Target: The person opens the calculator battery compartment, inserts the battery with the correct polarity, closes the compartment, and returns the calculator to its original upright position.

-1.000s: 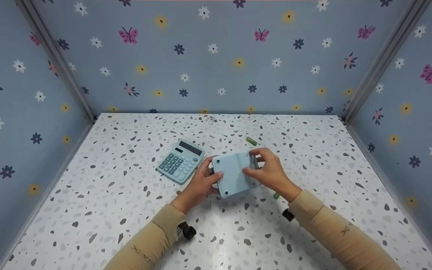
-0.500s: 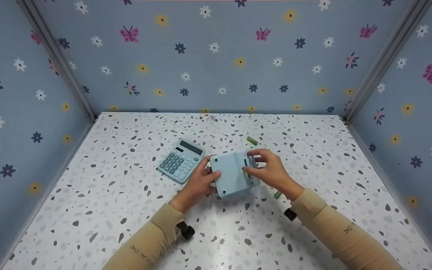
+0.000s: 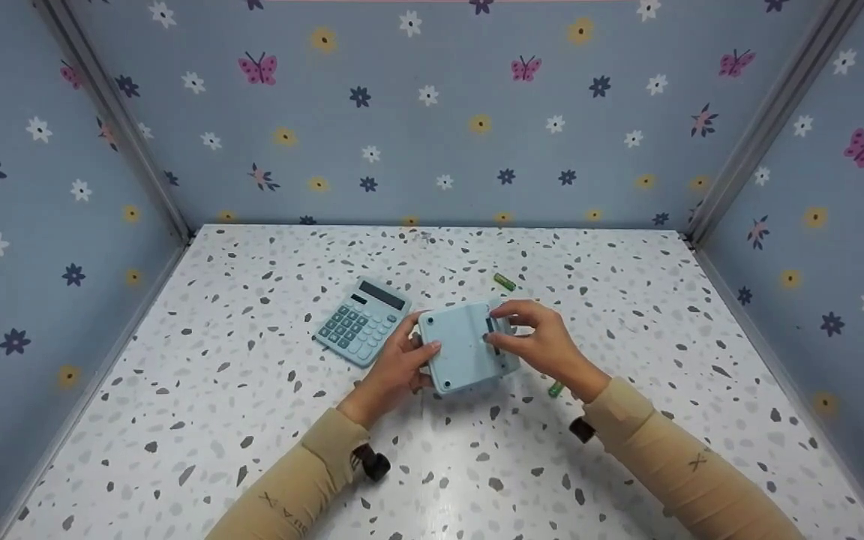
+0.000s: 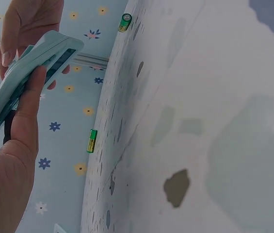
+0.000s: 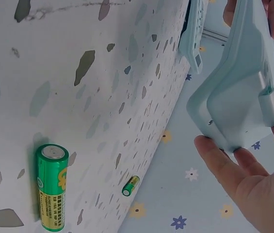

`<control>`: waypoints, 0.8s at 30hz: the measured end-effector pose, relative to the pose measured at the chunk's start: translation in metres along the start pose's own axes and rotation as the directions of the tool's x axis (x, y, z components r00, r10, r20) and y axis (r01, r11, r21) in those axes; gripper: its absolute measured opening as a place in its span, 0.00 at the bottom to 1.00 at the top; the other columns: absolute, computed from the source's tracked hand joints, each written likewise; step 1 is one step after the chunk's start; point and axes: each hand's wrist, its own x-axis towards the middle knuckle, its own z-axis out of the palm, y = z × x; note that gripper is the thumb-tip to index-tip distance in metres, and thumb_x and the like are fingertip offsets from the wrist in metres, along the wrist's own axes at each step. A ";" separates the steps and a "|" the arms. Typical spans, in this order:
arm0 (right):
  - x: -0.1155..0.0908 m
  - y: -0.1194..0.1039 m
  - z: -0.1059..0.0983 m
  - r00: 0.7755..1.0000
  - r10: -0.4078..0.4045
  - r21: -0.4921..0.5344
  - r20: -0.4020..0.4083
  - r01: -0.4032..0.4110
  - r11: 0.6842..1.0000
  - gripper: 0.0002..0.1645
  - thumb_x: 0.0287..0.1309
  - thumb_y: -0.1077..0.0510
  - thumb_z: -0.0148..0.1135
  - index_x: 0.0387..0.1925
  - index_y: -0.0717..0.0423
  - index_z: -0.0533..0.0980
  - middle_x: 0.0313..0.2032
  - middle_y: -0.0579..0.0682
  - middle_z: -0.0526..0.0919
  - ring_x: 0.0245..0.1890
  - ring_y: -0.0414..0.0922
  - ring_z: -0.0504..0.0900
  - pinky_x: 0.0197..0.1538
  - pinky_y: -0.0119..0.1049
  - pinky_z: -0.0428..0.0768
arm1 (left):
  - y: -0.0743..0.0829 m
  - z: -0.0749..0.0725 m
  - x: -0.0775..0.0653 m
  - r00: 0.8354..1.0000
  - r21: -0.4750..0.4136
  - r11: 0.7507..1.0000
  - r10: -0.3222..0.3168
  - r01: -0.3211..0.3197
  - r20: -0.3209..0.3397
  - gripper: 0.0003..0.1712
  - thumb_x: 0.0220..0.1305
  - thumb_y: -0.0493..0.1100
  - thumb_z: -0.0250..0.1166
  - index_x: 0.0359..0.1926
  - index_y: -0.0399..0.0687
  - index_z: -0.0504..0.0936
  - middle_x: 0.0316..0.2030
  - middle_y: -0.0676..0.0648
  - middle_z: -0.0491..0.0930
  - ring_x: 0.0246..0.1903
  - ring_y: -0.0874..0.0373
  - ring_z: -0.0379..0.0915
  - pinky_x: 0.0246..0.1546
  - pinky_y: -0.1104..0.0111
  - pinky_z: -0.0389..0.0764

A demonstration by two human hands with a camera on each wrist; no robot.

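Note:
A light blue calculator point(image 3: 458, 356) is held above the table with its back turned up. My left hand point(image 3: 400, 361) grips its left edge, thumb on the back and fingers underneath. At the other end, my right hand point(image 3: 544, 341) pinches the small battery cover point(image 5: 269, 108), which stands tilted up from the back in the right wrist view. A dark slot shows beside the right thumb in the head view. Other right fingertips point(image 5: 207, 145) touch the calculator's edge. The left wrist view shows the calculator point(image 4: 27, 73) edge-on, its keys mostly hidden.
A second blue calculator point(image 3: 363, 322) lies face up left of the hands. One green battery point(image 3: 505, 282) lies behind the right hand; another battery point(image 3: 556, 389) lies partly under the right wrist. Flowered panels point(image 3: 432, 112) enclose the speckled table point(image 3: 252, 420) at the back and sides.
The battery cover has come up from the calculator's back, showing the dark slot. The held calculator has shifted slightly left. The second calculator and the batteries stay put.

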 end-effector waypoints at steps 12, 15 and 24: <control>-0.004 -0.003 -0.003 0.999 -0.009 -0.005 0.043 0.009 1.000 0.23 0.62 0.64 0.79 0.58 0.57 0.86 0.64 0.59 0.83 0.66 0.59 0.81 0.66 0.61 0.84 | 0.001 0.001 -0.003 1.000 -0.013 1.000 0.003 -0.003 -0.015 0.31 0.83 0.37 0.58 0.79 0.52 0.61 0.66 0.42 0.82 0.54 0.51 0.87 0.48 0.54 0.92; -0.004 -0.003 -0.002 0.999 -0.025 -0.030 0.029 0.026 0.999 0.22 0.61 0.65 0.79 0.57 0.57 0.87 0.61 0.58 0.84 0.63 0.58 0.82 0.65 0.61 0.84 | 0.001 0.002 -0.003 1.000 0.001 1.000 0.010 -0.010 -0.015 0.30 0.83 0.36 0.58 0.79 0.52 0.61 0.66 0.41 0.82 0.55 0.50 0.87 0.48 0.53 0.92; -0.008 -0.007 -0.001 0.997 -0.079 -0.061 0.006 0.079 0.995 0.22 0.61 0.67 0.78 0.56 0.59 0.86 0.51 0.57 0.88 0.49 0.53 0.87 0.55 0.58 0.89 | 0.002 0.003 -0.002 1.000 0.002 1.000 0.006 -0.006 -0.025 0.30 0.82 0.35 0.58 0.78 0.52 0.62 0.67 0.39 0.81 0.56 0.50 0.86 0.51 0.50 0.91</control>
